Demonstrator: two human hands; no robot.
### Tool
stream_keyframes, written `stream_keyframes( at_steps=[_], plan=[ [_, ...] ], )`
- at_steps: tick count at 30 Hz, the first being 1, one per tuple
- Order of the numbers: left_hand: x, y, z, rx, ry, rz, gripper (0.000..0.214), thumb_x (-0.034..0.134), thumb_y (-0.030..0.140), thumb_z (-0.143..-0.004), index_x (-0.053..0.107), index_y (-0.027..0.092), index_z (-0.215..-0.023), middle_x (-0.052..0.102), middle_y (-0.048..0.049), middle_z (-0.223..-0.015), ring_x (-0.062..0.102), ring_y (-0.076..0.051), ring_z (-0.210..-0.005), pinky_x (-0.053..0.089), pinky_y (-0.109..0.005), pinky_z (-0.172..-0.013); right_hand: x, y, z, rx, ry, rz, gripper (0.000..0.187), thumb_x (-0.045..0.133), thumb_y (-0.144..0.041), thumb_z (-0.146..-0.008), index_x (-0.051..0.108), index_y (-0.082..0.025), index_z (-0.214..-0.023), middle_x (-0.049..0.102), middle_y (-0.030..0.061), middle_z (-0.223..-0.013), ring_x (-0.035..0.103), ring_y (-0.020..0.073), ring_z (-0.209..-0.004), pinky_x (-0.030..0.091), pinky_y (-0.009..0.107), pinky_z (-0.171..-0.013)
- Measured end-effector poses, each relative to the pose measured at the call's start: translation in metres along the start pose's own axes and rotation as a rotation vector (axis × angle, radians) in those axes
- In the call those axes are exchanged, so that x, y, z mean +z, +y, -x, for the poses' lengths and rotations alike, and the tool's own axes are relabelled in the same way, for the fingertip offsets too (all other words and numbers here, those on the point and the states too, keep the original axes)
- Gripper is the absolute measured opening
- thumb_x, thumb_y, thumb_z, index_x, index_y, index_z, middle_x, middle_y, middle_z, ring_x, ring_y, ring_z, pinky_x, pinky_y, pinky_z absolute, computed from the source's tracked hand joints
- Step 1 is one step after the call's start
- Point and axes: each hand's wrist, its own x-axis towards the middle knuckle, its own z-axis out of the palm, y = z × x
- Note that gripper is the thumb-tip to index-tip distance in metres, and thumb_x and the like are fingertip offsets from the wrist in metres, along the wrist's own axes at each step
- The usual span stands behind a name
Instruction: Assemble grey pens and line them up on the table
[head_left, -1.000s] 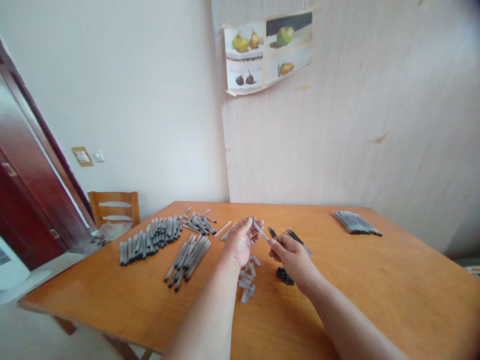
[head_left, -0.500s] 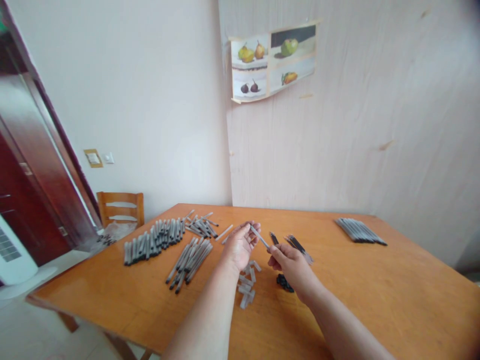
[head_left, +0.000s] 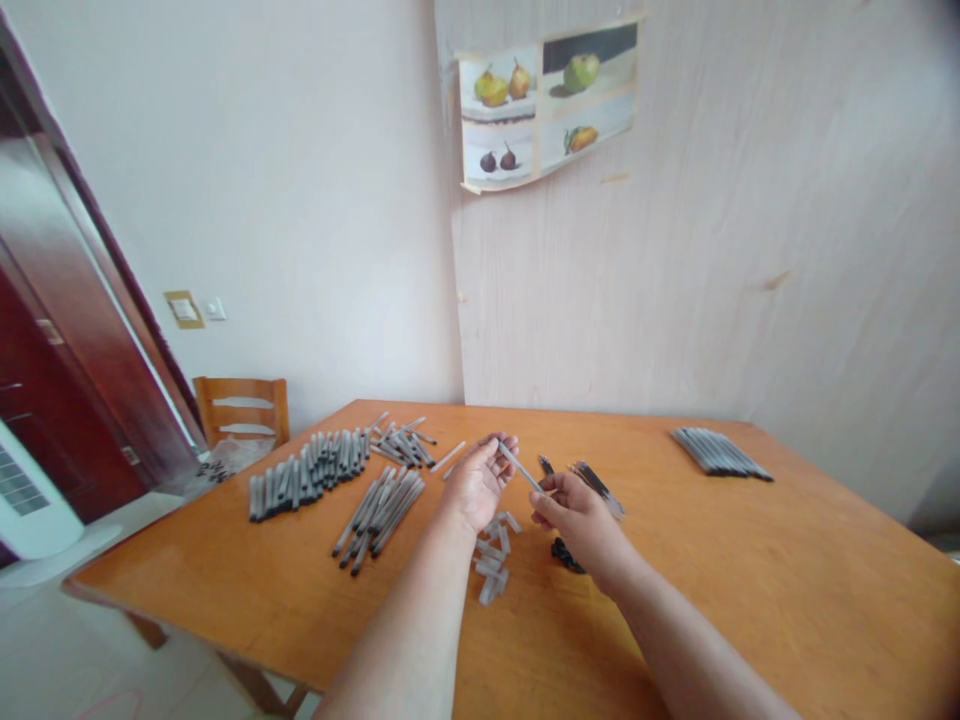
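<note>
Between my two hands a slim translucent grey pen slants down to the right. My left hand, palm turned up, pinches its upper end with thumb and fingers. The lower end sits in the closed fingertips of my right hand, which cover that tip. Below my left hand lies a loose heap of clear pen caps. Small black plugs lie partly hidden under my right hand. Behind it are dark thin refills with pale tips.
Capped pens lie in a long row on the left of the wooden table, with another bundle nearer me and a scattered group behind. More pens lie side by side at far right. A chair stands beyond the left edge.
The view has tipped down slightly, then everything sits a little differently in frame. Both hands keep hold of the pen, with the right hand's fingers shifted slightly along its lower end.
</note>
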Motion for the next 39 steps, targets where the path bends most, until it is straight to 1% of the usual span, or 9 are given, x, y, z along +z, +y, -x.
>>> stream_keyframes(
  at_steps=[5,12,17,19,22,26,29,36,39],
  plan=[
    [0.000,0.001,0.000,0.003,-0.036,-0.015,0.018,0.074,0.023,-0.075,0.068,0.019,-0.092,0.074,-0.0057,-0.101,0.068,-0.016,-0.098,0.050,-0.027,-0.080,-0.004,0.000,-0.001,-0.024,0.025,0.010,0.036,0.063,-0.055,-0.077,0.056,-0.021,-0.077,0.064,0.0026,-0.065,0.057,0.0158,-0.061,0.043,0.028,-0.061],
    [0.001,0.002,0.002,0.004,-0.041,0.001,0.014,0.072,0.021,-0.076,0.068,0.018,-0.089,0.075,-0.0062,-0.099,0.068,-0.016,-0.097,0.050,-0.027,-0.081,-0.005,-0.006,0.003,0.084,-0.163,-0.050,0.044,0.058,-0.063,-0.080,0.060,-0.019,-0.077,0.067,0.0048,-0.067,0.057,0.0151,-0.059,0.043,0.028,-0.062],
    [0.002,-0.003,0.002,0.026,-0.054,-0.079,0.017,0.075,0.022,-0.073,0.068,0.018,-0.088,0.075,-0.0066,-0.096,0.069,-0.016,-0.094,0.048,-0.026,-0.076,-0.002,-0.003,0.001,-0.007,-0.057,0.019,0.036,0.066,-0.055,-0.077,0.057,-0.021,-0.082,0.064,0.0002,-0.063,0.057,0.0148,-0.059,0.043,0.027,-0.061],
    [0.002,-0.003,0.003,0.025,-0.068,-0.093,0.019,0.076,0.022,-0.072,0.068,0.017,-0.089,0.075,-0.0066,-0.095,0.069,-0.017,-0.094,0.047,-0.026,-0.076,-0.002,-0.004,0.002,-0.018,-0.044,0.026,0.035,0.065,-0.054,-0.078,0.057,-0.021,-0.079,0.063,0.0001,-0.062,0.056,0.0144,-0.058,0.043,0.027,-0.060],
    [0.003,-0.002,0.006,0.015,-0.087,-0.086,0.019,0.077,0.023,-0.071,0.068,0.017,-0.088,0.075,-0.0068,-0.094,0.069,-0.017,-0.095,0.047,-0.028,-0.078,-0.005,-0.008,0.004,0.009,-0.102,-0.020,0.037,0.062,-0.056,-0.080,0.057,-0.020,-0.074,0.065,0.0018,-0.062,0.055,0.0137,-0.057,0.043,0.027,-0.060],
    [0.005,0.001,0.009,0.001,-0.107,-0.062,0.016,0.075,0.022,-0.072,0.069,0.017,-0.086,0.075,-0.0065,-0.094,0.069,-0.018,-0.096,0.046,-0.030,-0.084,-0.009,-0.010,0.006,0.111,-0.228,-0.187,0.040,0.063,-0.058,-0.080,0.062,-0.018,-0.079,0.066,0.0034,-0.062,0.054,0.0126,-0.053,0.041,0.026,-0.056],
    [0.005,0.001,0.009,-0.003,-0.100,-0.074,0.015,0.075,0.022,-0.072,0.069,0.017,-0.085,0.075,-0.0068,-0.094,0.069,-0.018,-0.095,0.046,-0.030,-0.084,-0.009,-0.008,0.006,0.146,-0.274,-0.238,0.040,0.064,-0.056,-0.080,0.063,-0.017,-0.081,0.067,0.0041,-0.063,0.054,0.0122,-0.053,0.041,0.025,-0.056],
    [0.005,-0.007,0.005,0.027,-0.097,-0.189,0.018,0.078,0.022,-0.069,0.070,0.015,-0.084,0.075,-0.0074,-0.090,0.069,-0.019,-0.093,0.047,-0.028,-0.080,-0.001,-0.006,0.006,0.053,-0.114,-0.080,0.034,0.070,-0.049,-0.077,0.058,-0.018,-0.086,0.065,-0.0001,-0.065,0.055,0.0116,-0.057,0.040,0.024,-0.057],
    [0.006,-0.009,0.006,0.020,-0.141,-0.193,0.017,0.078,0.022,-0.069,0.071,0.015,-0.083,0.075,-0.0077,-0.089,0.069,-0.020,-0.093,0.046,-0.030,-0.083,-0.002,-0.008,0.007,0.050,-0.112,-0.039,0.034,0.066,-0.051,-0.079,0.057,-0.019,-0.080,0.066,0.0014,-0.066,0.053,0.0113,-0.055,0.037,0.024,-0.054]
  ],
)
